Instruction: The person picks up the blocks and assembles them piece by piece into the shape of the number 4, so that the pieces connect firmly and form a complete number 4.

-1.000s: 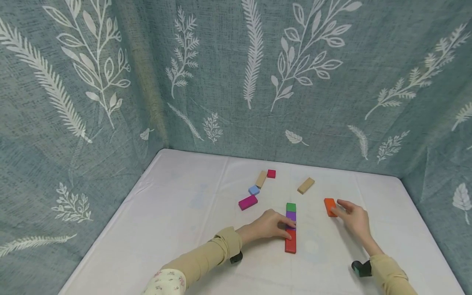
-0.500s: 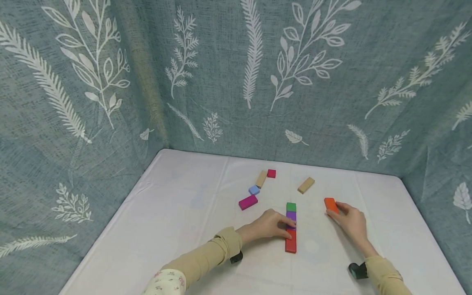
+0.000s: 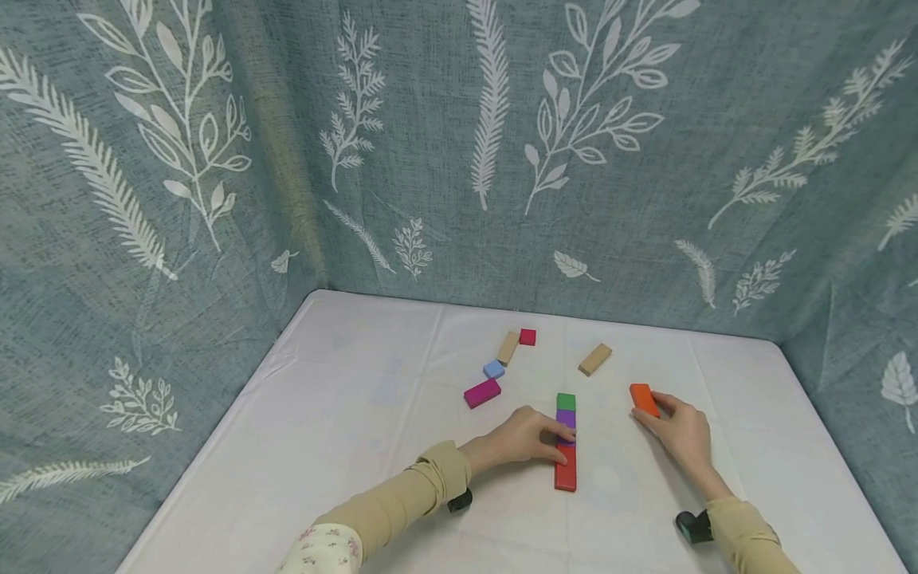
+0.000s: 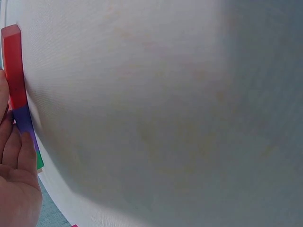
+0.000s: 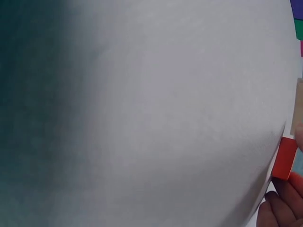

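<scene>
In the head view, a green block (image 3: 566, 402), a purple block (image 3: 566, 418) and a red block (image 3: 566, 477) lie end to end in a straight row. My left hand (image 3: 525, 438) reaches over from the left, its fingers touching the purple block and its thumb on the red one. Part of the purple block is hidden under the fingers. To the right, my right hand (image 3: 685, 432) pinches an orange block (image 3: 644, 399) between thumb and fingers. The right wrist view shows this orange block (image 5: 285, 158) close to the white cloth, held at its ends.
Farther back lie a magenta block (image 3: 482, 393), a light blue block (image 3: 494, 369), a plain wooden block (image 3: 508, 348) and a small crimson block (image 3: 527, 337). Another wooden block (image 3: 595, 359) stands apart on the white cloth (image 3: 344, 383). A patterned curtain (image 3: 445, 159) encloses the back and sides.
My right hand has shifted slightly left, and its thumb has moved to the orange block's near end, fingers along its right side. My left hand and the row have stayed put.
</scene>
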Action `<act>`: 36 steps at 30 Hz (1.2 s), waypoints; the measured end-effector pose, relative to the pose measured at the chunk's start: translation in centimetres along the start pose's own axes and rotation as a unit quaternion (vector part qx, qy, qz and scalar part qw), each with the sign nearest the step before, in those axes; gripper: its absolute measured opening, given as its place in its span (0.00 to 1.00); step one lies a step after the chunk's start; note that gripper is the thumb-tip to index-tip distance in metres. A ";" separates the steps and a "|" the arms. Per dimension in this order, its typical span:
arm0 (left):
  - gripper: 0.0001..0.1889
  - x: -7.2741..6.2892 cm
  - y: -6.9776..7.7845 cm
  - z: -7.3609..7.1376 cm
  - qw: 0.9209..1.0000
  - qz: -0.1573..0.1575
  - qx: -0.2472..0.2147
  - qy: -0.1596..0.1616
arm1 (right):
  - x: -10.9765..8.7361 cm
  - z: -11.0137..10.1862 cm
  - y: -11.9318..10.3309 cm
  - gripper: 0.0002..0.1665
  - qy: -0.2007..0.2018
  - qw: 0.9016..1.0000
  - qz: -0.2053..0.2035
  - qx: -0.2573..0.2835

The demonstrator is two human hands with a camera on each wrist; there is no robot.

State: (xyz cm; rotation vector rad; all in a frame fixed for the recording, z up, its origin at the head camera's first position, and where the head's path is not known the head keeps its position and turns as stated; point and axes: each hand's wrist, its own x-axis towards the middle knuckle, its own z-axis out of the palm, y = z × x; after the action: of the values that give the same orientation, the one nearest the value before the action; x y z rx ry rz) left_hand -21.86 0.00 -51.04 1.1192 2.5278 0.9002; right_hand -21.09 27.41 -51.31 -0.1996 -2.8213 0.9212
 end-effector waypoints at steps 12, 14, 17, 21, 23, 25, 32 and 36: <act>0.19 0.0 0.0 0.0 1.000 0.008 -0.004 -0.001 | 0.1 0.3 0.1 0.28 -0.015 1.000 0.006 0.027; 0.19 -0.1 0.1 0.0 1.000 0.005 -0.006 -0.001 | 0.1 0.3 0.1 0.28 -0.022 0.999 0.013 0.031; 0.18 -0.2 0.1 0.0 1.000 0.001 -0.008 -0.001 | 0.1 0.2 0.0 0.28 -0.028 0.999 0.022 0.033; 0.18 -0.2 0.2 0.0 1.000 0.002 -0.009 -0.001 | 0.1 0.1 0.0 0.27 -0.030 0.999 0.021 0.033; 0.18 -0.2 0.2 0.0 1.000 0.004 -0.007 -0.001 | 0.2 0.0 0.0 0.27 -0.029 0.999 0.017 0.035; 0.18 -0.2 0.2 -0.1 1.000 0.005 -0.007 -0.001 | 0.3 -0.1 0.0 0.27 -0.030 0.999 0.014 0.038; 0.18 -0.1 0.1 -0.1 1.000 0.008 -0.004 0.000 | 0.6 -0.8 -0.2 0.27 -0.032 0.998 0.009 0.056; 0.18 0.0 0.0 -0.1 1.000 0.007 -0.005 0.002 | 0.9 -1.4 -0.3 0.27 -0.033 0.997 0.003 0.076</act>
State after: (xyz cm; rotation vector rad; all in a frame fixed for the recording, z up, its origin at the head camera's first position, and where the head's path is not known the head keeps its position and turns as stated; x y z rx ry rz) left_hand -21.91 -0.03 -50.93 1.1336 2.5189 0.9183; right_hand -21.75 28.13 -49.95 -0.1594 -2.7944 1.1594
